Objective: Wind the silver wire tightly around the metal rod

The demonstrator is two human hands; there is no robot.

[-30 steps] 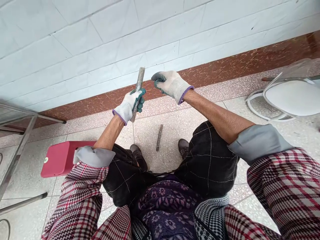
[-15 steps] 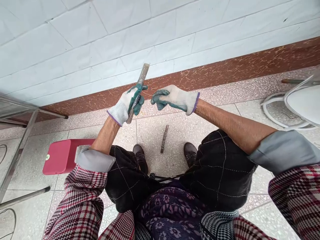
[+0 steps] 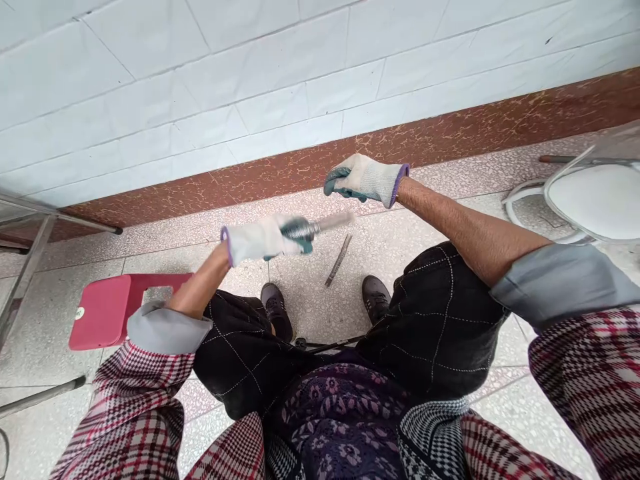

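My left hand (image 3: 265,238), in a white knit glove with green coating, is closed around a short greyish stick (image 3: 336,221). Silvery wire windings (image 3: 303,231) wrap the stick beside my fingers; motion blurs both. The bare end of the stick points right. Higher and to the right, my right hand (image 3: 364,177) in a matching glove has its fingers curled together in a pinch. A faint thin strand ran from the stick to these fingers half a second ago; now I cannot make it out. A second short, dark stick (image 3: 339,261) lies on the floor between my shoes.
A red plastic stool (image 3: 103,310) is at my left, near a metal frame (image 3: 30,267). At the right stands a white-seated chair (image 3: 600,200). The tiled wall (image 3: 280,80) with its brown baseboard (image 3: 240,180) rises in front of me.
My left hand has swung down and turned, bringing the stick from nearly upright to almost level, pointing right. My right hand has moved slightly right and remains pinched. The view has shifted a little.
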